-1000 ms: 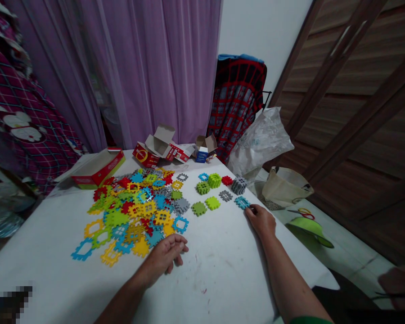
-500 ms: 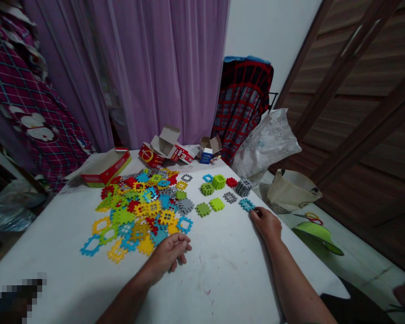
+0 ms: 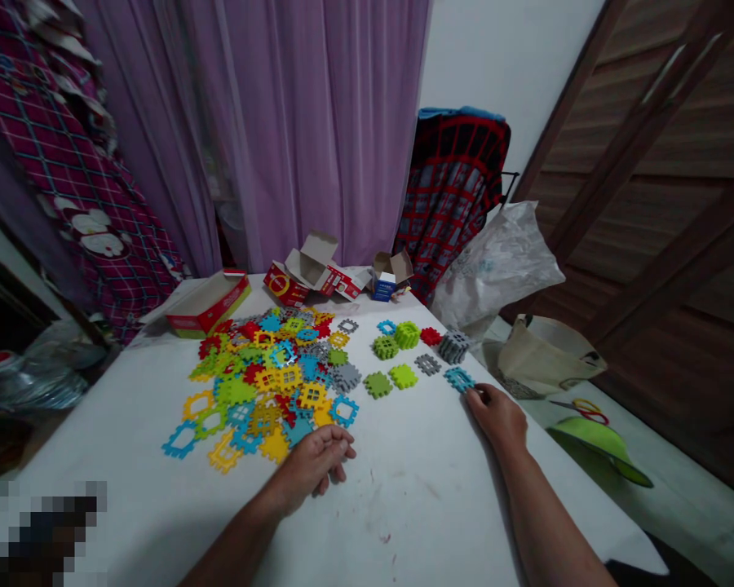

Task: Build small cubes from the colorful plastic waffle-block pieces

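My right hand [image 3: 497, 417] is at the table's right side, its fingers closed at the near edge of a blue interlocking plastic tile [image 3: 459, 378] that lies flat. My left hand [image 3: 323, 458] rests at the near edge of a loose pile of interlocking tiles [image 3: 267, 377] in blue, yellow, green, red and grey. It holds nothing, and its fingers are loosely bent and apart. Beyond the right hand are a grey stack [image 3: 453, 346], a single grey tile [image 3: 428, 364], a red tile group [image 3: 431, 336] and bright green stacked tiles [image 3: 407, 335]. Flat green tiles [image 3: 378, 385] lie between the hands.
Along the back of the white table [image 3: 428, 505] stand an open red box [image 3: 211, 306], torn red cartons [image 3: 309, 273] and a small blue box [image 3: 384, 283]. Off the right edge are a plastic bag [image 3: 495, 261], a cloth bag [image 3: 541, 355], scissors [image 3: 587, 409] and a green visor [image 3: 599, 448].
The view has turned slightly left, so everything sits a little further right. Both hands keep nearly the same places beside the tiles.
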The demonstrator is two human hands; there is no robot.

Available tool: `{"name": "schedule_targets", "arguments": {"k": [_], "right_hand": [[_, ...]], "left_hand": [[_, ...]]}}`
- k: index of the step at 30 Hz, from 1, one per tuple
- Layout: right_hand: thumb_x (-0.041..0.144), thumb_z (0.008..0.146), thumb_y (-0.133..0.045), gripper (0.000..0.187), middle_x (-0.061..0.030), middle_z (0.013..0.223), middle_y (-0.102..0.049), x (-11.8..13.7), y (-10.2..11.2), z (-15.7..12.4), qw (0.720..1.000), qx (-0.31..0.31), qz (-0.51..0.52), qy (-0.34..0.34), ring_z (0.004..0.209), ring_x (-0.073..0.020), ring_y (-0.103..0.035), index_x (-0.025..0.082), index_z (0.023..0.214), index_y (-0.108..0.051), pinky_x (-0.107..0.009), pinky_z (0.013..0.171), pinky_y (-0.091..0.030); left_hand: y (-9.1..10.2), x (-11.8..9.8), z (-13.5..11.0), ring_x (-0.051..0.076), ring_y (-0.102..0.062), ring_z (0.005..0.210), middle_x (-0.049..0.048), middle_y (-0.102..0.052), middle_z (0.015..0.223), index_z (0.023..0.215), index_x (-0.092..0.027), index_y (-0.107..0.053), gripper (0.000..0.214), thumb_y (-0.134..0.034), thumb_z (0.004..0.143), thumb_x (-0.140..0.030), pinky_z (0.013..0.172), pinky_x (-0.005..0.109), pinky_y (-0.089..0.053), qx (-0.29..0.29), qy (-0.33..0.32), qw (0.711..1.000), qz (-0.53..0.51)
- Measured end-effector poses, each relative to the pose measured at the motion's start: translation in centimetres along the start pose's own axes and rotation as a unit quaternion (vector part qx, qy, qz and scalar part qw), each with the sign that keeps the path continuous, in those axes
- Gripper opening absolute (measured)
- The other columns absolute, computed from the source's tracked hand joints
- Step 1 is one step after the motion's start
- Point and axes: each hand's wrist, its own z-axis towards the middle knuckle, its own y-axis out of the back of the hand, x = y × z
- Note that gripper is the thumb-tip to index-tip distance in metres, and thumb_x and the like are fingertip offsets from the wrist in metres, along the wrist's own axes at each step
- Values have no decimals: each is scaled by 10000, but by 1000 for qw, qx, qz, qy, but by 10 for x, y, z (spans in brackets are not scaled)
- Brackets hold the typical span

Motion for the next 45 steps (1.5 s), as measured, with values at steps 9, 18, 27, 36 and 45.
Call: {"name": "schedule_targets", "arguments": {"k": [9,18,27,36,45], "right_hand": [[494,837,-422,502,-103,1007,-746,-11,-7,4,1000,-19,6,-4,873,-299,-665,223,1117,-738,-344,638,-457],[489,836,-392,528,-134,1054,-733,-8,-1,2,1000,-1,3,-7,881,-324,-662,219,1128,-740,-370,647,-473],[532,811,-394,534,-112,969,-740,-15,-6,4,999,-11,30,-16,806,-312,-651,245,1084,-752,-374,619,-462],[541,813,-365,576,-131,1003,-732,-11,-2,4,1000,12,16,-20,818,-325,-648,224,1117,-738,-382,632,-465],[548,810,-380,553,-117,954,-738,-15,-5,6,999,-7,32,-14,775,-306,-638,243,1082,-752,-371,603,-449]], "left_hand": [[36,-14,-1,52,-532,521,11,-624,818,905,-165,-591,484,-686,705,-595,357,164,-250,-106,-60,991,-52],[83,-36,-1,67,-555,535,3,-641,798,894,-176,-587,485,-705,656,-581,383,166,-278,-242,-118,962,-50],[109,-45,42,201,-658,900,43,-722,917,923,-202,-693,202,-633,775,-325,838,329,-513,-337,-148,893,259],[138,-70,61,310,-537,1182,130,-662,1171,1098,-200,-707,311,-635,804,-274,1058,431,-360,-384,-74,783,485],[138,-72,67,282,-544,1139,112,-661,1100,984,-220,-731,207,-585,841,-254,1017,406,-368,-367,-53,739,563]]}}
